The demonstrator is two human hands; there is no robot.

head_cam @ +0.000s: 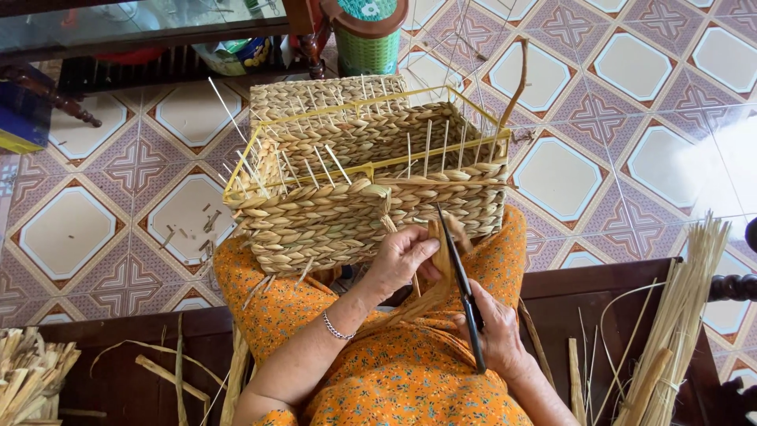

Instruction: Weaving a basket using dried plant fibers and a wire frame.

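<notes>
While scissors (465, 292) touch the basket (371, 181) edge, tiled floor (623, 118) surrounds.

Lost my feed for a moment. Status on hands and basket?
Left hand pinching a straw strand at the woven basket wall. Right hand gripping black scissors, blades up by the strand. Basket on lap, nothing blocking.

Half-woven rectangular straw basket on a wire frame (359, 177) sits centre frame, resting on the person's lap. Left hand (402, 256) touches basket's lower front wall, just below centre. Right hand (493, 331) lower right of it, holding black-handled scissors (461, 288), blades pointing up at the basket wall. Bundle of dry straw stalks (678, 315) at right edge, on dark wooden bench (599, 292). Pile of cut straw pieces (27, 379) lower left corner. Green woven plastic basket (367, 35) top centre, behind the straw basket, on patterned tiled floor (599, 118).
</notes>
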